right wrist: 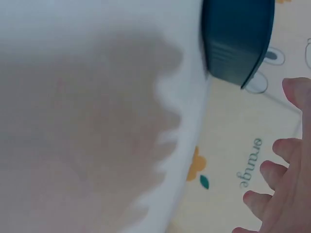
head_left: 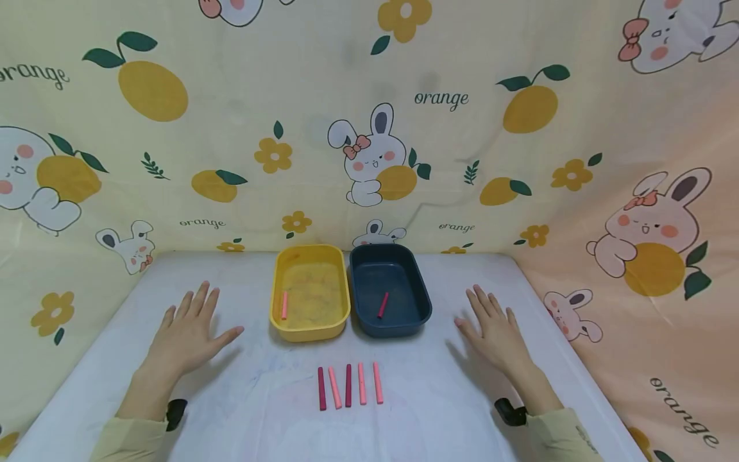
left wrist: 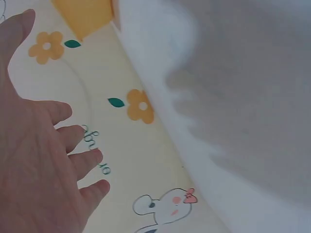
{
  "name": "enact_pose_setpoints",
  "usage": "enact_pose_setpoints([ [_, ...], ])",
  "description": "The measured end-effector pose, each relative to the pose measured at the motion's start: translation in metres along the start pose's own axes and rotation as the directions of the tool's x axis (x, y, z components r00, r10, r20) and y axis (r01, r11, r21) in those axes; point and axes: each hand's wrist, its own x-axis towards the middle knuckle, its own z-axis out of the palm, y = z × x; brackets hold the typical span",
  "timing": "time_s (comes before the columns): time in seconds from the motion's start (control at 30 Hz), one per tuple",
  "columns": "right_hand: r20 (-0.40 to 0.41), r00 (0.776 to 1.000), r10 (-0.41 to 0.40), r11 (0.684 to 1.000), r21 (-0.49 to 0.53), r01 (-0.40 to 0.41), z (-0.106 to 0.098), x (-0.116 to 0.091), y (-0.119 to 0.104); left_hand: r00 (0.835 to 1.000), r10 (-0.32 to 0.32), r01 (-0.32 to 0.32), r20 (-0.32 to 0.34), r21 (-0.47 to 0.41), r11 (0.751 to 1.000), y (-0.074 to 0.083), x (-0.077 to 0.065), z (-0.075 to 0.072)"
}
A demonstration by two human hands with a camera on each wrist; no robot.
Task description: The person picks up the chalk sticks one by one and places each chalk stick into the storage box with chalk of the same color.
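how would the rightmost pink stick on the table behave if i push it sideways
The rightmost pink stick looks slim and rounded, so it may well roll. Its straight outline suggests it is stiff rather than floppy. Being small beside the yellow bin, it is probably light.

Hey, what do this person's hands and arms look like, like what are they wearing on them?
The left hand and right hand wear no gloves. The pale khaki fabric left sleeve and matching right sleeve stop short of the wrists. The right one bears a small dark marking, too small to read. A compact black wrist-worn device shows at the left and right.
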Motion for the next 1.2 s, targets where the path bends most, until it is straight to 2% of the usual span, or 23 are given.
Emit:
enact_pose_setpoints([
  [0.2, -0.096, 0.994, -0.052, 0.995, 0.076, 0.059, -0.001, -0.002, -0.016, 1.0, 0.023, -0.023, -0.007, -0.01, 1.0, 0.014, 0.002, -0.007],
  [0.43, -0.2, 0.978, -0.066, 0.966, 0.232, 0.113, 0.001, -0.003, -0.04, 0.998, 0.055, -0.055, -0.027, -0.001, 0.998, 0.033, 0.007, -0.014],
  [0.7, -0.259, 0.964, -0.065, 0.925, 0.347, 0.156, 0.008, -0.008, -0.068, 0.989, 0.127, -0.128, -0.076, -0.007, 0.992, 0.053, 0.013, -0.008],
  [0.93, -0.234, 0.967, -0.104, 0.885, 0.421, 0.197, 0.018, -0.015, -0.086, 0.979, 0.179, -0.179, -0.097, 0.006, 0.984, 0.069, 0.019, 0.006],
  [1.07, -0.179, 0.978, -0.11, 0.859, 0.478, 0.184, 0.024, -0.02, -0.096, 0.98, 0.18, -0.178, -0.082, 0.03, 0.984, 0.077, 0.023, 0.012],
  [1.2, -0.096, 0.99, -0.103, 0.846, 0.515, 0.138, 0.03, -0.024, -0.105, 0.982, 0.183, -0.18, -0.054, 0.04, 0.983, 0.084, 0.027, 0.019],
])
